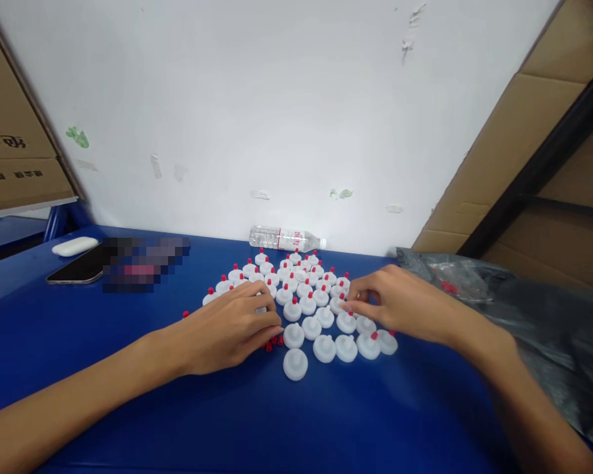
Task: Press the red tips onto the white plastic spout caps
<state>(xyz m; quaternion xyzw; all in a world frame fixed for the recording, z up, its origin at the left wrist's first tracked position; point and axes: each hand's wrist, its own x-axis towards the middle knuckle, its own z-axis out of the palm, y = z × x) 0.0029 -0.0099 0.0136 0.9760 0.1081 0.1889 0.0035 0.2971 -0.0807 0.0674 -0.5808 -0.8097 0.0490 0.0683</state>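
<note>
Your two hands reach in over the bench from either side of a spread of white lids. Your left hand (242, 322) is palm down with its fingers curled, the fingertips over a few loose red caps (269, 346) at the near left of the spread; you cannot tell from this view whether they grip one. Your right hand (400, 304) has thumb and forefinger drawn narrow at the red tip of a lid on the right side, and whether they pinch it is unclear too.

Those white lids (307, 305) stand close together on the blue bench (286, 428), in front of you, nozzles up. Most toward the back wear a red cap; several nearest you have bare nozzles, the closest bare one (295, 365) sitting a little forward of the others.

Behind the lids, a clear bottle (287, 238) lies on its side near the white wall (277, 118). Off to your left are a phone (76, 266), a white case (75, 247) just beside it and a pixelated patch; past them is a cardboard box (17, 158). On your right, a dark plastic bag (543, 329) lies beyond your forearm, with a clear bag (459, 280) on it showing something red inside.
</note>
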